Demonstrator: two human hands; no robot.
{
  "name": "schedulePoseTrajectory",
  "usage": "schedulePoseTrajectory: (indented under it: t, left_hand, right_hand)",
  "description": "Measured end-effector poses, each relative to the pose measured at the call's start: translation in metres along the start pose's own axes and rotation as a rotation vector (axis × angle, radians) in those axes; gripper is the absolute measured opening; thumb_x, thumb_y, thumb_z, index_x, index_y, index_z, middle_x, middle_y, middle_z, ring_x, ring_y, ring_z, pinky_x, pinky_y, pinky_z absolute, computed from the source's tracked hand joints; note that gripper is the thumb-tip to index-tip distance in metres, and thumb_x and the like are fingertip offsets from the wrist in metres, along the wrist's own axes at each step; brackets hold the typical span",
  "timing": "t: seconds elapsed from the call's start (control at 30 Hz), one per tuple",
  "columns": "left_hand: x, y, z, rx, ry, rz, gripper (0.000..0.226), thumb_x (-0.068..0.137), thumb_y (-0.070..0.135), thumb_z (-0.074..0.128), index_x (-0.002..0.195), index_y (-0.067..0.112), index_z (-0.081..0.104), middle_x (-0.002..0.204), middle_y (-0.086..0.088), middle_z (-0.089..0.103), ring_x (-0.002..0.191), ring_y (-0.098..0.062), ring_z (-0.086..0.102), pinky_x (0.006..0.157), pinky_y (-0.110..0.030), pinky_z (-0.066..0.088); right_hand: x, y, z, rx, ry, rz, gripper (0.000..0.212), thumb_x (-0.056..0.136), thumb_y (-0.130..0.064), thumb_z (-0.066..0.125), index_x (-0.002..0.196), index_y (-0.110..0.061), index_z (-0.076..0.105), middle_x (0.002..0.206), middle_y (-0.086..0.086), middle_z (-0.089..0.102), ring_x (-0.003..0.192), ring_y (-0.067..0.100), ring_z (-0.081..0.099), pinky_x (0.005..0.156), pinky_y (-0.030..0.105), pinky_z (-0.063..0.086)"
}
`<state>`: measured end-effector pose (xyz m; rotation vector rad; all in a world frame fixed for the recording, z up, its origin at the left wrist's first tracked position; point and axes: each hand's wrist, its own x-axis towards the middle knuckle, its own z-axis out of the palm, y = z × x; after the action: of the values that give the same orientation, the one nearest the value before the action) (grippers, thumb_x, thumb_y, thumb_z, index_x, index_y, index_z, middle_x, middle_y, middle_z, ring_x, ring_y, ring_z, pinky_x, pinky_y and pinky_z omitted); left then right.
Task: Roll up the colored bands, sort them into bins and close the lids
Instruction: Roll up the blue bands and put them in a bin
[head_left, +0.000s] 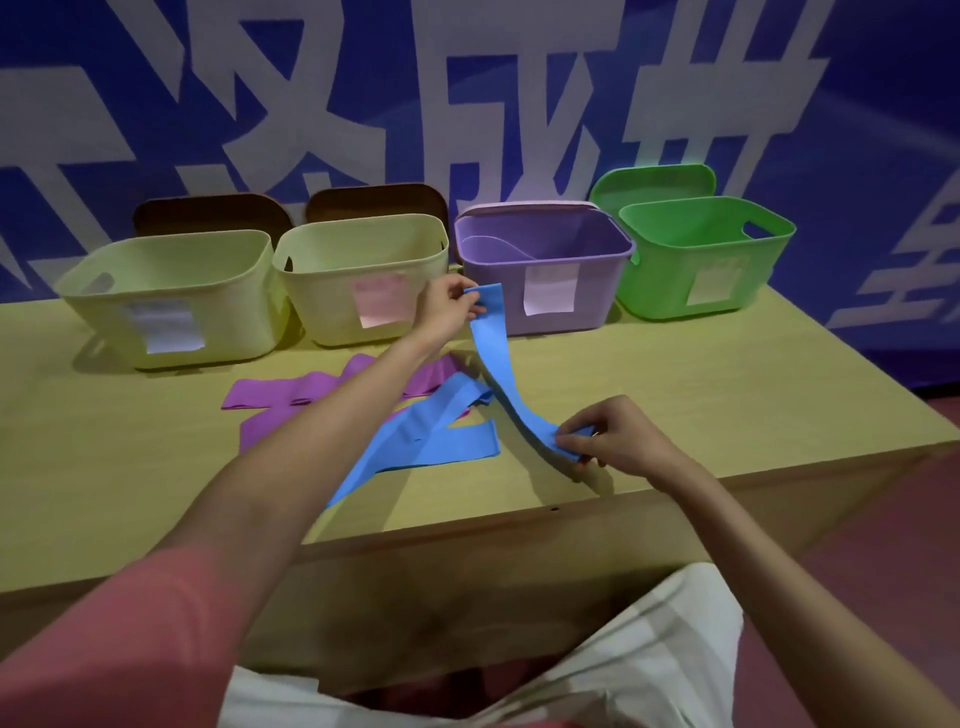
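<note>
- Stretching one blue band (500, 387) between my two hands, I have it running from far-left down to near-right, so its long axis slants across the table (727, 395) toward me.
- My left hand (447, 306) is the farther one, lifted up in front of the bins; its thumb and fingers pinch the band's far end, which stands up just before the purple bin (545, 267).
- My right hand (613, 436) is nearer to me, low over the table by its front edge; its fingers are curled round the band's near end, where the strip looks folded over on itself, likely the start of a roll.
- I judge the next move turns on that: rolling has to travel from my right hand up along the strip toward my left, with the left keeping the far end taut.
- Other bands wait on the table between my arms: more blue strips (415, 441) and purple strips (291, 392), lying flat and crossing one another.
- Four bins stand open along the back: two pale yellow bins (171, 299) on the left, then the purple one, then the green bin (701, 260), each with its lid propped behind.
</note>
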<state>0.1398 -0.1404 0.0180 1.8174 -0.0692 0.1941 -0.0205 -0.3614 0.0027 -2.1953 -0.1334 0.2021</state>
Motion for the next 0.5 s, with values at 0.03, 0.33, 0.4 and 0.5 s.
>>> schedulePoseTrajectory:
  t: [0.03,0.33,0.4,0.5]
  left_hand:
    - [0.001,-0.002,0.003,-0.009,0.007,-0.005,0.01,0.095,-0.006,0.049,0.095,0.002,0.055,0.077,-0.008,0.061,0.054,0.001,0.064,0.059,-0.017,0.05]
    - [0.005,-0.026,0.025,-0.035,0.031,-0.123,0.01,0.096,-0.003,0.048,0.103,0.0,0.053,0.084,-0.015,0.06,0.05,0.001,0.063,0.057,-0.016,0.051]
    - [0.003,-0.032,0.026,-0.013,0.04,-0.149,0.007,0.096,-0.002,0.047,0.102,0.002,0.051,0.078,-0.013,0.06,0.049,0.0,0.063,0.054,-0.016,0.05]
    - [0.003,-0.041,0.023,0.028,0.07,-0.176,0.007,0.096,0.001,0.047,0.101,0.004,0.051,0.07,-0.009,0.058,0.051,-0.001,0.062,0.053,-0.015,0.05]
  right_hand:
    - [0.0,0.001,0.001,-0.017,0.011,-0.006,0.007,0.081,-0.006,0.073,0.084,-0.001,0.076,0.07,0.01,0.071,0.049,0.009,0.062,0.052,0.014,0.046]
    - [-0.004,0.003,0.011,-0.01,-0.001,0.061,0.018,0.085,-0.016,0.072,0.071,-0.005,0.07,0.054,0.006,0.064,0.043,0.005,0.058,0.048,0.013,0.042]
    - [-0.006,0.0,0.013,0.021,-0.053,0.082,0.02,0.088,-0.018,0.069,0.076,-0.002,0.073,0.056,0.009,0.065,0.047,0.011,0.06,0.051,0.018,0.044]
    - [-0.011,-0.002,0.014,0.08,-0.136,0.12,0.021,0.091,-0.018,0.066,0.084,0.0,0.073,0.061,0.012,0.065,0.05,0.014,0.058,0.051,0.025,0.044]
